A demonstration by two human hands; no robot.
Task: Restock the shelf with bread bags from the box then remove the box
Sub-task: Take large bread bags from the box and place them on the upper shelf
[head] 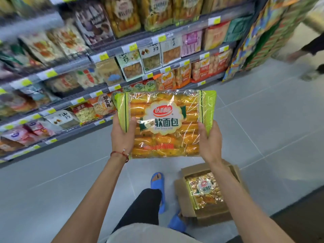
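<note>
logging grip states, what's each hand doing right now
Left hand: holding the bread bag by its left edge.
Right hand: holding the same bag by its right edge.

I have both arms stretched forward from the bottom corners of the view, bare and nearly straight, drawing in toward each other at the wrists. My left hand (122, 135) grips the left edge of the bread bag (164, 123), thumb laid over the front and fingers hidden behind it, with a red cord bracelet (121, 154) round that wrist. My right hand (209, 141) mirrors it on the right edge, thumb on the front and fingers out of sight behind.
</note>
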